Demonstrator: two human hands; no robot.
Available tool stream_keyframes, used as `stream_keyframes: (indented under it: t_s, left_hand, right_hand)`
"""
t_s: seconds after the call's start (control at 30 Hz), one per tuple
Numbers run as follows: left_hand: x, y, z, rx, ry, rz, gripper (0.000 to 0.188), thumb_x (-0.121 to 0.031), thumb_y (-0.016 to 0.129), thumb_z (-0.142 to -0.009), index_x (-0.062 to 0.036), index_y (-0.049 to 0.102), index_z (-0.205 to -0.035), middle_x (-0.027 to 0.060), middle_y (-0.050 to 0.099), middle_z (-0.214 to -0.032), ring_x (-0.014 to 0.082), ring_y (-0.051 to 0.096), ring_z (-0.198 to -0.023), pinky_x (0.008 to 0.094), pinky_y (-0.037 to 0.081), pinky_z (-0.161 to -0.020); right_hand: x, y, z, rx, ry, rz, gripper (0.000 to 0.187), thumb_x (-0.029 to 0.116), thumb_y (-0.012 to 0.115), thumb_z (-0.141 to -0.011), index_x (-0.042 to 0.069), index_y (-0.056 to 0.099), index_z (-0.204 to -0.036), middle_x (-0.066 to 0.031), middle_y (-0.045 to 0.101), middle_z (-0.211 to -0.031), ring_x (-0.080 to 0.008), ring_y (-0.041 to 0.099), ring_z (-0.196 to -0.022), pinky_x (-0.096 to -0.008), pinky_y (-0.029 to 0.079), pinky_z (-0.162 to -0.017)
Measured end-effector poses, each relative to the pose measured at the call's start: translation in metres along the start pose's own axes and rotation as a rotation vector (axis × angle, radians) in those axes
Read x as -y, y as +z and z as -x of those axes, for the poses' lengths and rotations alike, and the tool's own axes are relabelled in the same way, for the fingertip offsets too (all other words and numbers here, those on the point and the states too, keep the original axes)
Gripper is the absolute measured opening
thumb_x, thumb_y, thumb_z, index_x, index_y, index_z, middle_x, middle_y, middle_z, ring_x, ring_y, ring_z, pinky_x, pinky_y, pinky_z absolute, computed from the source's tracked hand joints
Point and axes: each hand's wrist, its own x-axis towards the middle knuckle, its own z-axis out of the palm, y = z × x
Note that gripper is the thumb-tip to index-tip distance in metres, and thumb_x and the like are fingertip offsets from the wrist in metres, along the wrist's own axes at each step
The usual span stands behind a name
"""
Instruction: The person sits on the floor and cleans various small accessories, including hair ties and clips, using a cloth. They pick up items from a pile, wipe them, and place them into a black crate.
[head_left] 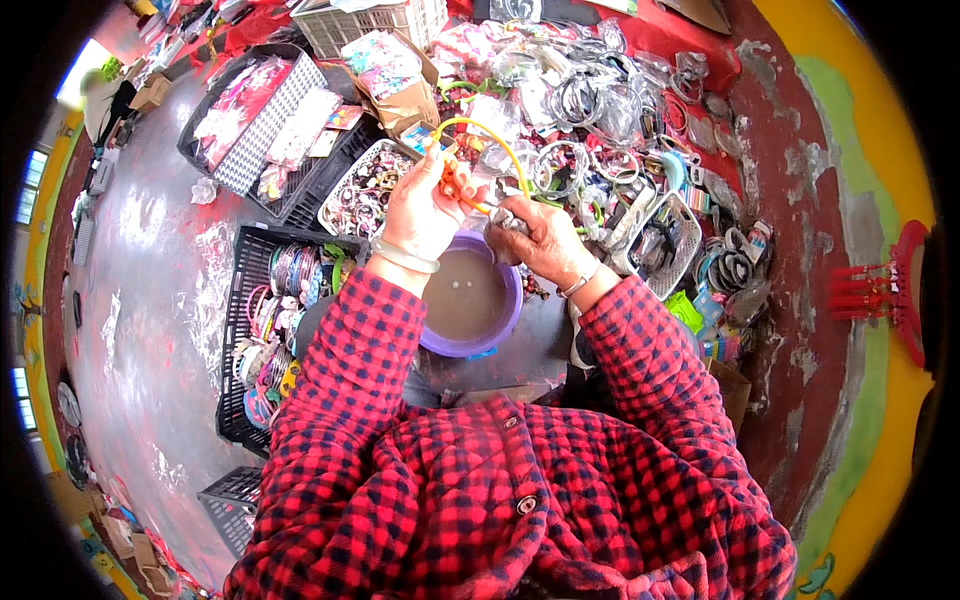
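A yellow headband (505,141) with an orange-red ornament is held up between my two hands. My left hand (422,208) is closed on it near the ornament. At the other end, my right hand (548,240) grips the band through a small greyish cloth (507,220), partly hidden by the fingers. Just below the hands stands a purple basin (454,347) of murky, greyish-brown water.
To the left, a black crate (238,330) holds many headbands. A white basket (328,210) of small hair accessories sits beyond the basin. Another white basket (689,232) stands at the right. Bagged hair hoops (580,100) pile up at the back.
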Motion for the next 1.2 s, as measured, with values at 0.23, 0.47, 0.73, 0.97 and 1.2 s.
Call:
stream_keyframes:
  t_s: [0.23, 0.47, 0.73, 0.97, 1.2]
  left_hand:
    - [-0.027, -0.001, 0.001, 0.011, 0.117, -0.058, 0.031, -0.035, 0.050, -0.088, -0.0082, 0.047, -0.073, -0.0006, 0.041, -0.062, 0.0113, 0.042, -0.056, 0.0315, 0.043, -0.063]
    - [-0.020, 0.006, 0.006, -0.112, -0.012, -0.488, 0.025, -0.028, 0.055, -0.087, -0.0035, 0.051, -0.091, 0.0043, 0.053, -0.070, 0.0135, 0.052, -0.060, 0.0282, 0.048, -0.058]
    - [0.004, 0.010, 0.006, 0.109, -0.239, -0.729, 0.031, -0.007, 0.053, -0.085, -0.0019, 0.038, -0.111, 0.0087, 0.057, -0.082, 0.0087, 0.050, -0.061, 0.0218, 0.044, -0.055]
    - [0.025, -0.002, 0.006, 0.314, -0.185, -1.162, 0.035, -0.009, 0.051, -0.085, -0.0013, 0.042, -0.118, -0.0001, 0.051, -0.082, 0.0039, 0.045, -0.062, 0.0188, 0.038, -0.054]
    - [0.023, 0.008, 0.011, 0.180, -0.151, -1.045, 0.025, -0.007, 0.050, -0.085, 0.0005, 0.048, -0.109, 0.0025, 0.056, -0.084, 0.0048, 0.048, -0.069, 0.0188, 0.040, -0.061]
  right_hand:
    - [-0.028, 0.003, 0.000, 0.200, 0.074, 0.414, 0.021, 0.015, 0.062, -0.077, 0.008, 0.056, -0.095, -0.0138, 0.057, -0.071, -0.0277, 0.059, -0.067, -0.0331, 0.046, -0.059]
    - [-0.040, -0.027, -0.004, -0.102, 0.527, -0.816, 0.038, 0.015, 0.058, -0.080, 0.003, 0.048, -0.114, -0.0061, 0.061, -0.085, -0.0152, 0.059, -0.077, -0.0281, 0.047, -0.068]
    - [-0.013, -0.043, -0.006, -0.263, 0.196, -0.886, 0.047, 0.001, 0.063, -0.076, 0.008, 0.042, -0.117, -0.0045, 0.055, -0.099, -0.0115, 0.055, -0.086, -0.0218, 0.046, -0.072]
    - [0.016, -0.032, -0.009, -0.270, -0.313, -0.095, 0.032, -0.005, 0.065, -0.064, 0.006, 0.061, -0.093, -0.0078, 0.052, -0.092, -0.0214, 0.052, -0.086, -0.0302, 0.042, -0.075]
    - [0.012, -0.026, -0.013, -0.247, -0.270, -0.018, 0.027, -0.009, 0.062, -0.064, 0.008, 0.063, -0.085, -0.0078, 0.052, -0.082, -0.0224, 0.053, -0.079, -0.0292, 0.044, -0.069]
